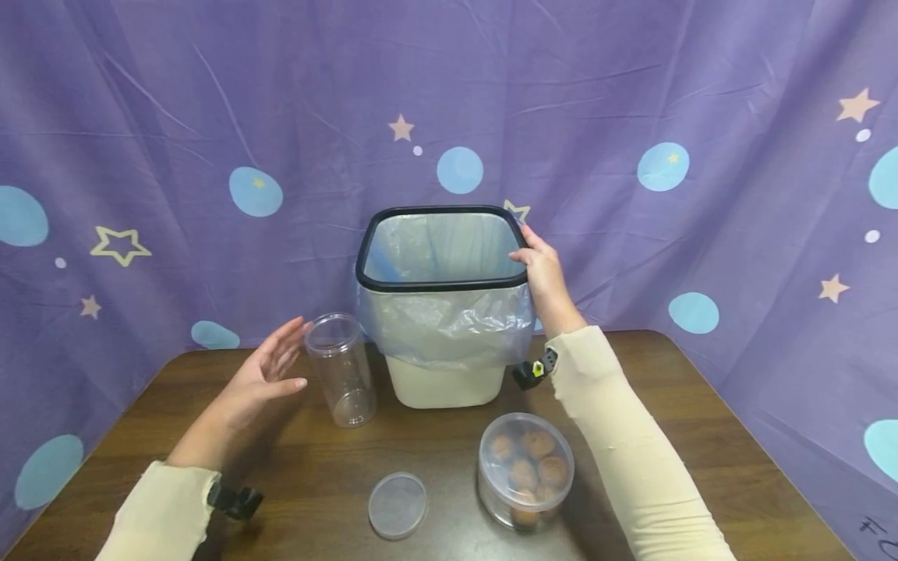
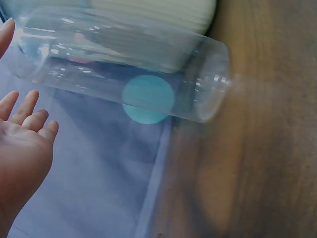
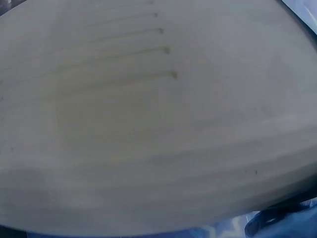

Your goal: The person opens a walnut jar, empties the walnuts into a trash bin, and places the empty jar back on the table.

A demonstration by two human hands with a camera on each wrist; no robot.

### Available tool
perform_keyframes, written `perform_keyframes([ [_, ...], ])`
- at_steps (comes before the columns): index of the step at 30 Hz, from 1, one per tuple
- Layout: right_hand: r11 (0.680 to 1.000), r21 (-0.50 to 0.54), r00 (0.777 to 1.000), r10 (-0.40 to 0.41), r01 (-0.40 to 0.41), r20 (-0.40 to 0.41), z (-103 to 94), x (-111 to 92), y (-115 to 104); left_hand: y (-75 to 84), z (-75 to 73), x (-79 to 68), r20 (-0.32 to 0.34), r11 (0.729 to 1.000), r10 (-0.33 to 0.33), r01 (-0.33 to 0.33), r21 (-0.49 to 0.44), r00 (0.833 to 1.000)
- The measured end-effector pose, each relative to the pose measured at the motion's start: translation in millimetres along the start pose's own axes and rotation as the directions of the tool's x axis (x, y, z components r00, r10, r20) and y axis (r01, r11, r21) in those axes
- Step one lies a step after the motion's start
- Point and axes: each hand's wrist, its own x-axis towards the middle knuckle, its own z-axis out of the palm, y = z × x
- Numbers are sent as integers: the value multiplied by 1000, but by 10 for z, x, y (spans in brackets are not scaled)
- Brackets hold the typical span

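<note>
In the head view, my right hand [image 1: 549, 280] holds the right side of the trash bin's black rim, with its thumb over the edge. The trash bin [image 1: 445, 387] is cream-coloured and stands upright, a translucent bag [image 1: 449, 327] lining it and folded over outside. Its pale wall [image 3: 114, 124] fills most of the right wrist view. My left hand [image 1: 256, 382] is beside a tall clear plastic jar [image 1: 344, 374], fingers spread loosely and thumb apart. The left wrist view shows that jar [image 2: 133, 64] lidless, with the fingers [image 2: 34, 119] not wrapped round it.
A round translucent lid [image 1: 397, 506] lies at the table's front. To its right stands a wide clear container [image 1: 494, 506], lidded, with several round brown pieces inside. Behind the wooden table [image 1: 302, 475] hangs a purple curtain [image 1: 575, 101] with stars and blue spots.
</note>
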Motion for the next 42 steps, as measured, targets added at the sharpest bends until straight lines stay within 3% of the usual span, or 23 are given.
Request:
perform_keyframes([
  [5, 999, -33, 1000, -18, 18, 4, -43, -16, -7, 150, 25, 53, 21, 999, 50, -50, 3, 999],
  [13, 979, -181, 995, -86, 94, 51, -193, -167, 74, 325, 159, 80, 89, 994, 106, -107, 4, 990],
  [19, 979, -146, 983, -122, 141, 135, -282, -302, 168, 373, 188, 36, 89, 992, 81, -89, 85, 993],
  [24, 985, -77, 974, -137, 153, 180, -361, -409, 225, 430, 171, 19, 85, 993, 78, -85, 85, 993],
  [32, 975, -150, 957, -122, 166, 264, -528, -613, 323, 572, 217, 29, 83, 991, 120, -124, 49, 989],
  [42, 898, -358, 930, -129, 257, 344, -768, -862, 562, 582, 474, 45, 102, 992, 112, -116, 42, 989],
])
